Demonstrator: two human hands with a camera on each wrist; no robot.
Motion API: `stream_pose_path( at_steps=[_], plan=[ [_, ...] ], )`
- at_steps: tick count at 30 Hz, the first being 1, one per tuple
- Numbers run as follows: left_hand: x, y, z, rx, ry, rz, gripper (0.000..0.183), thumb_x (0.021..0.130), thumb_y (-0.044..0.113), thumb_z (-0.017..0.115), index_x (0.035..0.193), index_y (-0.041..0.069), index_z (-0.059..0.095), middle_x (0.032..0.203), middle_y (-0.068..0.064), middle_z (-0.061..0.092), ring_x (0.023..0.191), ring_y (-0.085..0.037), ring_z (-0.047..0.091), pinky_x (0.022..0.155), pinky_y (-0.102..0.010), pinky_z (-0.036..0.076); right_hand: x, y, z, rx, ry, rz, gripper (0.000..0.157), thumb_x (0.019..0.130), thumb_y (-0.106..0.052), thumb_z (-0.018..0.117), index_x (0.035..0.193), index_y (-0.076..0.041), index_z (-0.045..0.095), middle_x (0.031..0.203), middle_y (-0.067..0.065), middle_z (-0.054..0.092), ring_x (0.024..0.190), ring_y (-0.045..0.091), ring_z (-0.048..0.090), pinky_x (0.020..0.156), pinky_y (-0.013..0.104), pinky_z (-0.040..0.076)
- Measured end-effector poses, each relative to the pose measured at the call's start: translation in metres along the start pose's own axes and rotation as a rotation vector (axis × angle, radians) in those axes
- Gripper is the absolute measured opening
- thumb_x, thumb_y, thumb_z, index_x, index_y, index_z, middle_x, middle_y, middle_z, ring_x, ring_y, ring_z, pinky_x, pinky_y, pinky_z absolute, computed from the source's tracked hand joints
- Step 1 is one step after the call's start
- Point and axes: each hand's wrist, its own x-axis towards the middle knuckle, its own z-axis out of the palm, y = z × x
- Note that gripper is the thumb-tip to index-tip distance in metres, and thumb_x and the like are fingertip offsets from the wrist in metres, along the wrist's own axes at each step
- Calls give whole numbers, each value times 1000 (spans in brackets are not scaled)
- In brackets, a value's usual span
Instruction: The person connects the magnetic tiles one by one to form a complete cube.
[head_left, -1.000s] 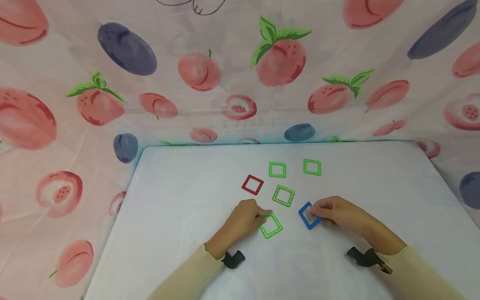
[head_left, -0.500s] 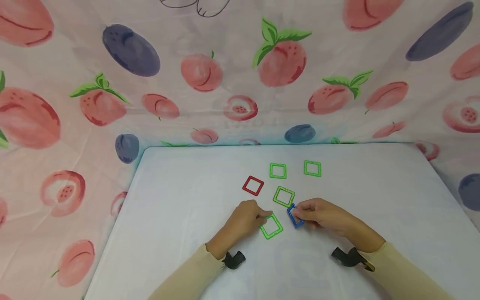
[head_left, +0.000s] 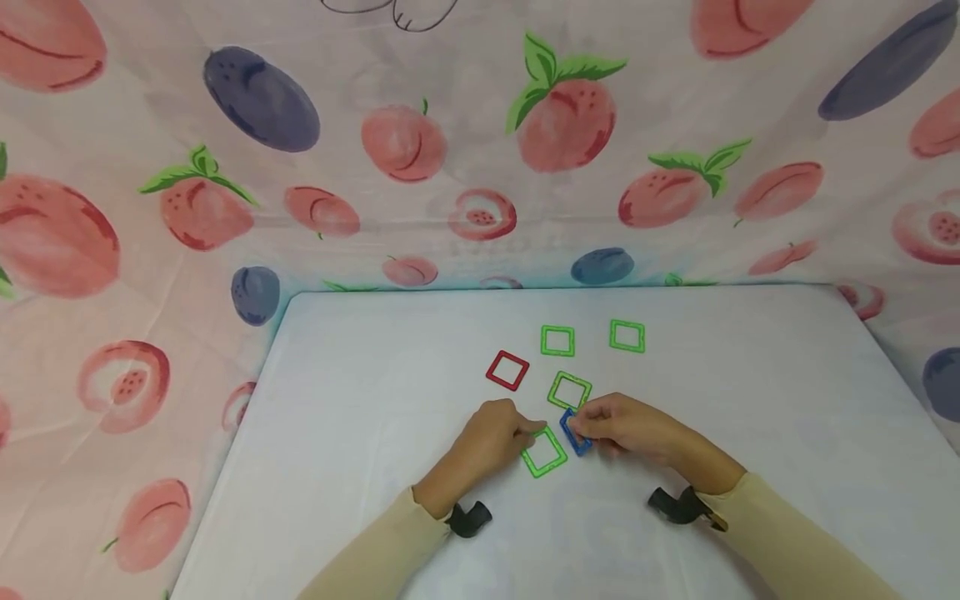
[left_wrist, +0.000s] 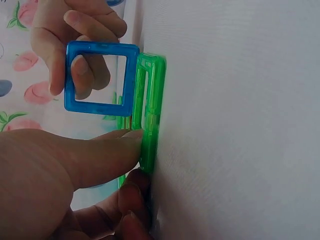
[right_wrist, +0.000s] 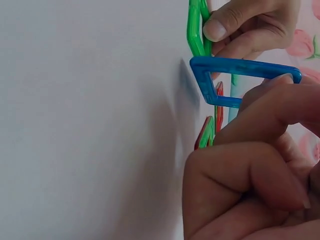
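Note:
In the head view, my left hand [head_left: 489,437] pinches the left corner of a green square magnetic tile [head_left: 557,442] lying on the table. Thumb and fingers of my right hand [head_left: 630,427] pinch a blue square magnetic tile [head_left: 570,437], tilted up just right of that green one. From the left wrist, the blue tile [left_wrist: 131,80] stands off the tabletop with one side close to the green tile [left_wrist: 157,95]. Seen from the right wrist, its near edge is by the green tile [right_wrist: 194,30]; whether they touch I cannot tell.
Behind the hands lie a red square tile [head_left: 521,377], a green tile [head_left: 553,386] close to the blue one, and two more green tiles [head_left: 558,327] farther back. The white table [head_left: 375,375] meets a fruit-patterned cloth [head_left: 420,75] at its far edge.
My right hand has moved left, bringing the blue tile up beside the green one and tilting it more upright. My left hand keeps its grip in place.

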Motion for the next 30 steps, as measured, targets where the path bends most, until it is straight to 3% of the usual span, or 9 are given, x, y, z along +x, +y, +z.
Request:
stream_pose_path(
  at_steps=[12,24,30],
  plan=[
    [-1,0,-1,21,-4,27,27,91,12,77,118,16,77,59,3,53,58,-8,36,50,-20,27,4,-6,4,-50,-26,3,33,102,-29,63,110,3,72,67,0,48,55,15,43,52,23,31],
    [2,-2,0,48,1,46,26,92,12,76,118,17,77,60,3,54,57,-7,36,50,-20,28,8,-8,9,-164,40,16,31,100,-33,66,95,-3,73,58,-1,47,53,16,47,56,26,35],
    [2,-1,-2,56,10,48,26,92,12,75,117,17,78,60,4,54,55,-7,36,49,-20,27,4,-12,9,-236,94,28,31,98,-39,67,93,-9,74,58,-2,46,53,15,44,51,25,33]
  ],
)
